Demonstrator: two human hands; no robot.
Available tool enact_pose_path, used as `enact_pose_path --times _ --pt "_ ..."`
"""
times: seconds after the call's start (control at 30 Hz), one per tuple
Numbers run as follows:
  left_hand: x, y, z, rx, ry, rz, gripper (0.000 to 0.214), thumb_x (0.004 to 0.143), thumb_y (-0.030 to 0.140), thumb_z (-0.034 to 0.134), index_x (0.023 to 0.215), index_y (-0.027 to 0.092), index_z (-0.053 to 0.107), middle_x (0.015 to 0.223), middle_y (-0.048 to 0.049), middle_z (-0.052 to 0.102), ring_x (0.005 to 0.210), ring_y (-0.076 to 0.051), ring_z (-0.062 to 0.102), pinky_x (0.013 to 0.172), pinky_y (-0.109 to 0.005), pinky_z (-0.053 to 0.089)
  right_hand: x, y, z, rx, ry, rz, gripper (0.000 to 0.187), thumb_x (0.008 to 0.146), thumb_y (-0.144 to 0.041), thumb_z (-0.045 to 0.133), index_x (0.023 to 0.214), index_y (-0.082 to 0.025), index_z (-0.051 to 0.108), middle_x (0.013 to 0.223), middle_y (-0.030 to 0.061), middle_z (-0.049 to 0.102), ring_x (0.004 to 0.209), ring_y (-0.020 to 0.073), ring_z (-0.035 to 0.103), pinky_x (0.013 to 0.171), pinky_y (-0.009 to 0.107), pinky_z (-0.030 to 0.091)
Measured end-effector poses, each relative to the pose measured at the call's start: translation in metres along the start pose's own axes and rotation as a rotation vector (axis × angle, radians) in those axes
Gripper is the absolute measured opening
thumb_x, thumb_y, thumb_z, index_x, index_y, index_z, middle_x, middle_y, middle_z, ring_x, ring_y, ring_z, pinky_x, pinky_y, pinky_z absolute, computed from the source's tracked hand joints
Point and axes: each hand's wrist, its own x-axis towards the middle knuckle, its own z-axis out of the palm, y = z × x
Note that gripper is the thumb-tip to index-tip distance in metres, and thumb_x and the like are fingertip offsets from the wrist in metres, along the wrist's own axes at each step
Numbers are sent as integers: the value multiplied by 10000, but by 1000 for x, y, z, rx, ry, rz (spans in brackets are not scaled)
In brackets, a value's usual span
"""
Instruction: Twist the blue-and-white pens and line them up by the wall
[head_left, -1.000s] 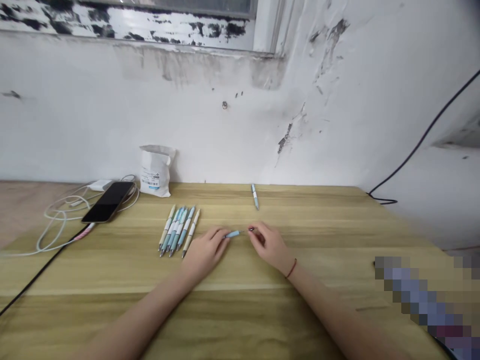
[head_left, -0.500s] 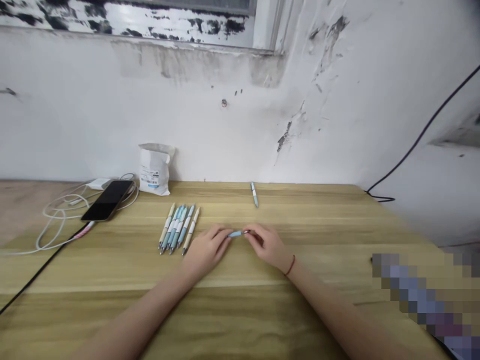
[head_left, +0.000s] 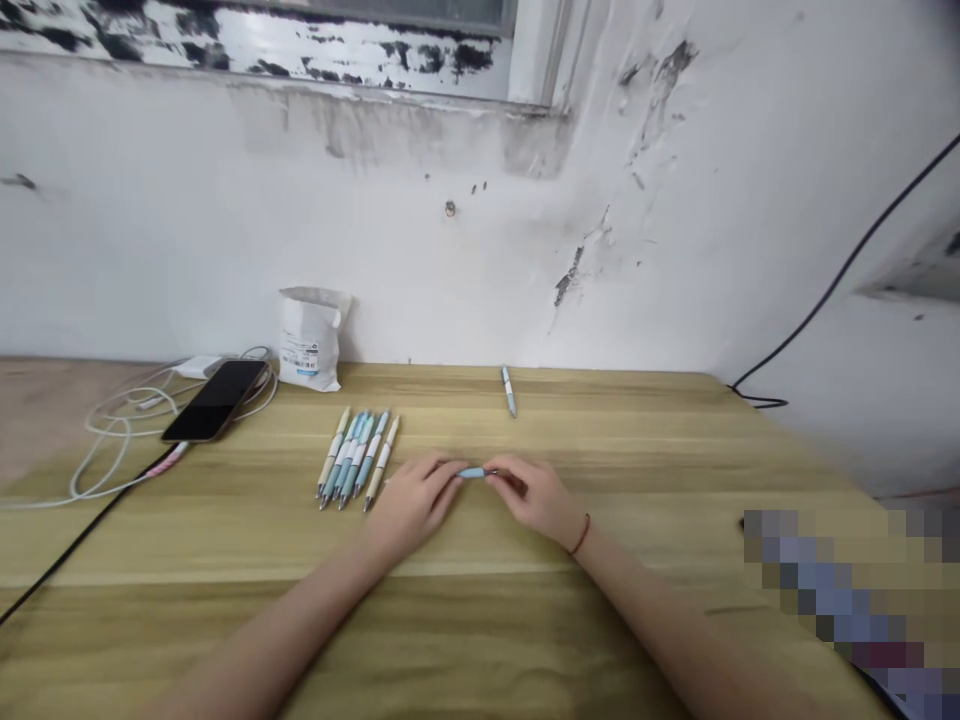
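A light blue pen (head_left: 472,473) lies crosswise between my two hands, a little above or on the tabletop. My left hand (head_left: 416,498) is closed round its left part, which the fingers hide. With thumb and fingertips, my right hand (head_left: 534,495) pinches the metal tip at the pen's right end; a red string bracelet circles that wrist. Just left of my left hand several pens (head_left: 356,460) in blue, white and cream lie side by side, tips toward me. One more pen (head_left: 508,391) rests alone farther back.
A phone (head_left: 217,400) and a tangle of white cable (head_left: 124,440) lie at the left. Behind the pens a white packet (head_left: 309,340) stands near the wall. A black cable (head_left: 840,265) hangs at the right. A blurred-out patch (head_left: 847,610) covers the right front.
The right fingers have come closer to the blue pen's barrel, so the gap at its metal tip looks smaller. Both hands otherwise stay in place.
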Motion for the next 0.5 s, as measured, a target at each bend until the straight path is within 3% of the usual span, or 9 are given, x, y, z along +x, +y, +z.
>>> enact_pose_path --times 0.4,0.5 --pt "-2 0 1 53 39 41 260 910 246 412 1132 231 547 1044 -62 602 965 -183 568 837 -334 468 2 3 1 -98 -31 -15 223 922 -294 415 879 -220 620 750 14 662 690 148 597 661 265 440" --pt "-1 0 2 16 38 -1 252 910 248 414 1123 230 548 1042 -57 597 964 -180 564 845 -335 467 1 2 2 -70 -5 2 173 904 -303 459 966 -232 604 822 19 674 726 154 610 689 272 450"
